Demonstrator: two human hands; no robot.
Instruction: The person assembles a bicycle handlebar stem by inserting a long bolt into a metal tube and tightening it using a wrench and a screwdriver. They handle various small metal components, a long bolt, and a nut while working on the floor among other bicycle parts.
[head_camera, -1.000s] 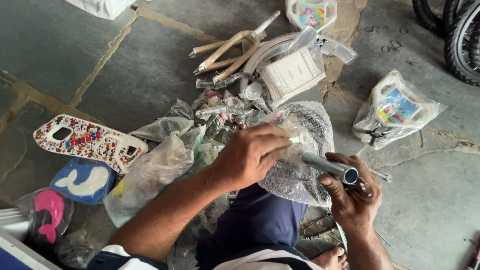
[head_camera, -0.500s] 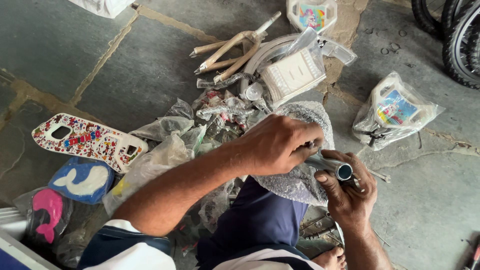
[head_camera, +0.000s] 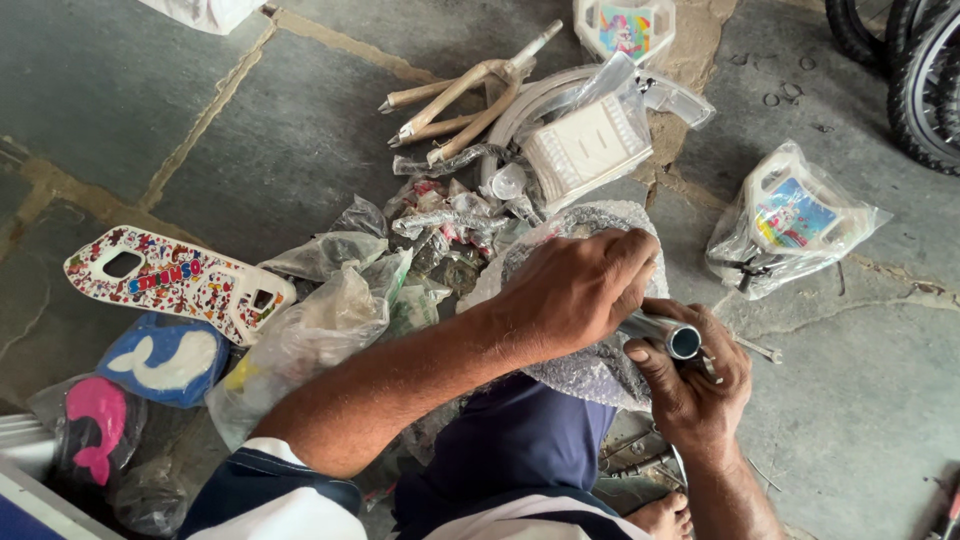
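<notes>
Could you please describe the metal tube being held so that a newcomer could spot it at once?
Start at the heap of plastic bags on the stone floor, then move right to the bubble wrap under both hands. The metal tube sits between left hand and right hand: short, shiny, with an open round end.

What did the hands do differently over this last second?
The left hand slid rightward across the bubble wrap and now closes over the metal tube, beside the right hand, which held the tube's open end throughout. The bagged parts on the floor stayed put.
</notes>
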